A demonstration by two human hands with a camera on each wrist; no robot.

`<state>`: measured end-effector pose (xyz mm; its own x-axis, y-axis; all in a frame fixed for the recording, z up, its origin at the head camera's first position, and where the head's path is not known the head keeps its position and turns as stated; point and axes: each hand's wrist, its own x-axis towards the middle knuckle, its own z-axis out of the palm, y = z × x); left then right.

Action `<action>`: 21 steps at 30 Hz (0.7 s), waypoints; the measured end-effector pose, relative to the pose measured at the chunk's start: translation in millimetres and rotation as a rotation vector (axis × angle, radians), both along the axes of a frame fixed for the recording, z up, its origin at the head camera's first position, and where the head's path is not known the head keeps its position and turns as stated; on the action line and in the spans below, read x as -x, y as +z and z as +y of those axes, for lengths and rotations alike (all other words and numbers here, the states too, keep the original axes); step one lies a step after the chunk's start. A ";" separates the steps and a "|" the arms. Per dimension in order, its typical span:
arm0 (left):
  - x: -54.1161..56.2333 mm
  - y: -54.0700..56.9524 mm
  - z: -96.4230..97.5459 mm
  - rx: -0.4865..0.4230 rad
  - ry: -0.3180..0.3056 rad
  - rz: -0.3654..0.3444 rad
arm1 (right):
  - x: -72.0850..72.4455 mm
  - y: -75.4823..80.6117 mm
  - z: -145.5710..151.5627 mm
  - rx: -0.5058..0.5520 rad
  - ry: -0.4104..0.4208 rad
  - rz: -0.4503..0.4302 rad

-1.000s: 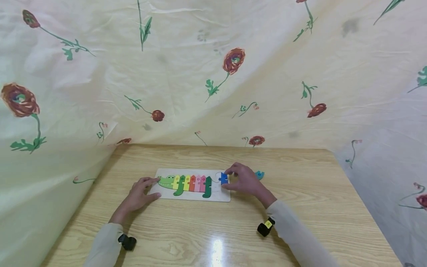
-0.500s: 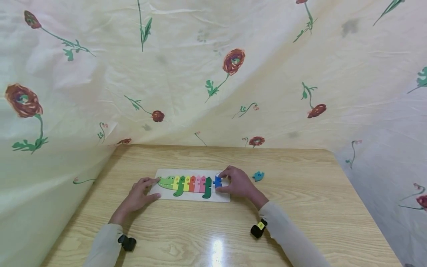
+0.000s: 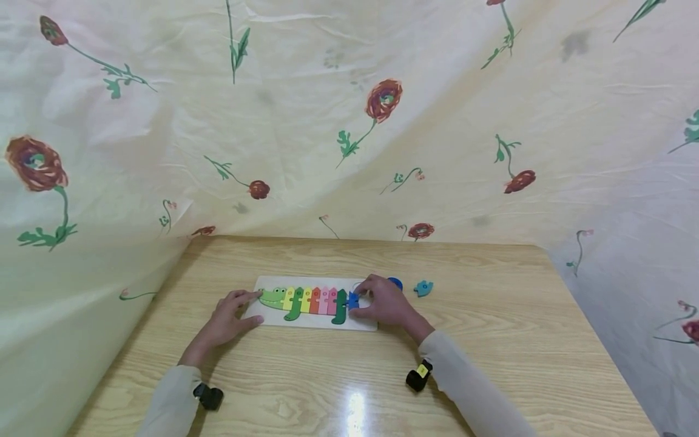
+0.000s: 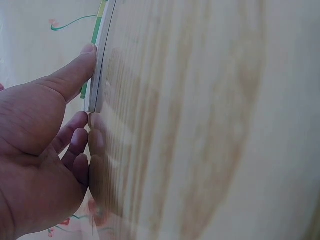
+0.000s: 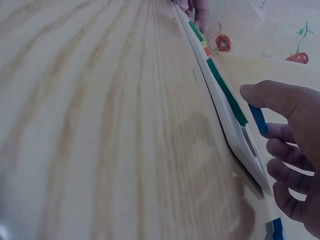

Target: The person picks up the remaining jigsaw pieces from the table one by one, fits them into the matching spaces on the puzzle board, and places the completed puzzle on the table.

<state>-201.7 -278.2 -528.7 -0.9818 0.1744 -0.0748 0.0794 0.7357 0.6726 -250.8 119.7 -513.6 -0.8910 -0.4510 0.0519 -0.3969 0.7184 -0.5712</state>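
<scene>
A white puzzle board (image 3: 311,325) lies on the table with a crocodile of coloured, numbered pieces in it, from the green head (image 3: 271,297) to a dark green leg piece (image 3: 340,308). My left hand (image 3: 229,318) rests at the board's left end, index finger by the crocodile's snout and thumb (image 4: 77,70) against the board. Between thumb and fingers, my right hand (image 3: 385,301) pinches a blue puzzle piece (image 3: 353,300) just right of the leg piece. The right wrist view shows that blue piece tilted on edge, close over the board.
To the right of the board lies a light blue puzzle piece (image 3: 423,288). A darker blue piece (image 3: 395,283) shows partly behind my right hand. Flowered cloth (image 3: 306,200) hangs around the back and sides of the wooden table (image 3: 306,376).
My right hand has moved left with the blue piece, from the board's right end up to the leg piece. The loose pieces at right have come into fuller view. My left hand stays put.
</scene>
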 end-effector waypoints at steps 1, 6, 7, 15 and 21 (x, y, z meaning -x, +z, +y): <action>0.1 -0.2 -0.2 0.000 -0.001 0.001 | 0.5 -1.5 -0.5 -0.001 0.001 0.003; -0.7 0.0 0.7 -0.001 0.000 0.007 | -0.5 -3.6 -3.9 0.006 -0.007 -0.005; -1.0 0.0 1.2 0.001 -0.002 0.009 | -1.3 -3.5 -4.5 0.006 -0.009 -0.006; -1.3 -0.9 0.5 0.006 0.000 0.005 | -6.2 -2.7 -7.4 0.015 -0.011 -0.028; -2.0 -0.1 0.0 0.005 0.002 0.004 | -4.8 -3.7 -8.0 0.013 -0.002 -0.022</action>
<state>-199.7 -278.2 -528.8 -0.9825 0.1721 -0.0719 0.0805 0.7392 0.6686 -246.0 111.7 -517.3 -0.8927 -0.4489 0.0383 -0.3831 0.7117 -0.5888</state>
